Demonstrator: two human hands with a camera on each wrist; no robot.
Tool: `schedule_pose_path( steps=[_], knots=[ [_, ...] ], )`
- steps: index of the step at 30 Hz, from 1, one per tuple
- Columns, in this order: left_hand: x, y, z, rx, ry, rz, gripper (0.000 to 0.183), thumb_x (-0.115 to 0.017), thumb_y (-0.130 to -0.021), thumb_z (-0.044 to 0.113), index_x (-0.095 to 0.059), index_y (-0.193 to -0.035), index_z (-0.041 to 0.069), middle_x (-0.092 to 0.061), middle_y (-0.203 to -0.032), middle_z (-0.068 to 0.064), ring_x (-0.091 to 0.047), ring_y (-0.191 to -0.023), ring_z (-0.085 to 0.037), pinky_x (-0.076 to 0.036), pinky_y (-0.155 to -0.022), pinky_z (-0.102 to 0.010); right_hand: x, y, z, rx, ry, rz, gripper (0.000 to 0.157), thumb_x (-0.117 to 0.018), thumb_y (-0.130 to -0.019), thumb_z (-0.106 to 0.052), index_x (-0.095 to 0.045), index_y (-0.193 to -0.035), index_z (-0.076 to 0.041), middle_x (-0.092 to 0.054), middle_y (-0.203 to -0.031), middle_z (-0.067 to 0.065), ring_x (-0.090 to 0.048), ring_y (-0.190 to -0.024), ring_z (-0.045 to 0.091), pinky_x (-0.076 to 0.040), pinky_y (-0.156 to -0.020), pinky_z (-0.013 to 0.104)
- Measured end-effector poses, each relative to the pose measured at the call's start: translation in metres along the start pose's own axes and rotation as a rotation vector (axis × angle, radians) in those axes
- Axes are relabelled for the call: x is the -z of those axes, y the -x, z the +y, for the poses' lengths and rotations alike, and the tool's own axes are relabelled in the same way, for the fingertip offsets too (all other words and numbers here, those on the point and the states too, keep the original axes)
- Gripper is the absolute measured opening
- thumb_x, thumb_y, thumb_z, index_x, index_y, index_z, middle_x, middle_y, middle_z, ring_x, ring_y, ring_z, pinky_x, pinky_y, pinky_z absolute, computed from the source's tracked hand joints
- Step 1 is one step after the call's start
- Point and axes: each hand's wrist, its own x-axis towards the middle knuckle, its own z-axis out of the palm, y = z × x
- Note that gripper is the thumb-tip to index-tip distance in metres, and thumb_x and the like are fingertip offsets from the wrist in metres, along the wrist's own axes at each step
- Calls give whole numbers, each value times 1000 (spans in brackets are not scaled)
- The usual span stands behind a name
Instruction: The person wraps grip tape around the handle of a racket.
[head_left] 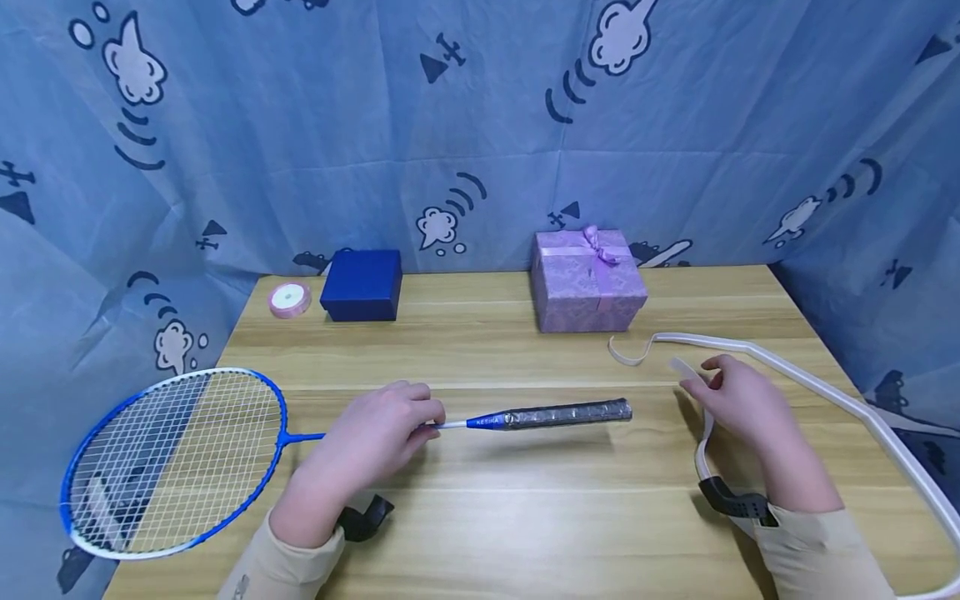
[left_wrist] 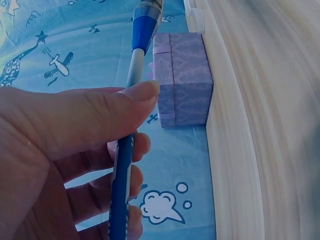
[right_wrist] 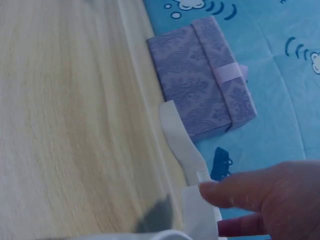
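My left hand (head_left: 378, 429) grips the blue-and-white shaft of a badminton racket between thumb and curled fingers. The racket's dark, shiny handle (head_left: 567, 414) points right, and a shadow lies under it on the wood. Its strung head (head_left: 176, 462) is at the left. In the left wrist view the thumb presses the shaft (left_wrist: 121, 185), with fingers behind it. My right hand (head_left: 750, 408) pinches a flat white strip (right_wrist: 197, 212) near one end, right of the handle and apart from it. The strip's long loop (head_left: 810, 383) runs along the table's right side.
A purple gift box (head_left: 592, 287) with a ribbon bow stands at the back of the wooden table (head_left: 525, 517). Farther left are a dark blue box (head_left: 362, 286) and a ribbon roll (head_left: 289, 299). A patterned blue cloth (head_left: 480, 125) hangs behind.
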Motion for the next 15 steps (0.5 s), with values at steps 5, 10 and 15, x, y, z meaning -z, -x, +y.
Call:
schedule_pose_path(
  steps=[5,10,15],
  knots=[
    [0,0,0,12,-2,2,11,-83,-90,22,-73,-94,27,-61,-86,14,-54,-77,-6,-49,-66,-26,-6,-7,-3,-10,0,10,52,-63,-99,-37,-58,-120,10,-68,-100,27,-63,-76,30,-48,-63,39],
    [0,-2,-1,17,-7,0,11,-82,-90,21,-74,-95,26,-62,-86,14,-54,-78,-7,-49,-67,-26,-12,-11,-5,2,10,49,38,-63,-99,-29,-63,-112,6,-70,-94,22,-60,-68,24,-44,-57,33],
    [-1,-3,-1,19,-4,-9,11,-82,-90,21,-74,-95,27,-63,-87,14,-56,-80,-7,-50,-68,-26,-16,-12,-8,18,9,97,30,-62,-101,-25,-65,-106,5,-69,-87,19,-57,-67,26,-40,-57,34]
  ],
)
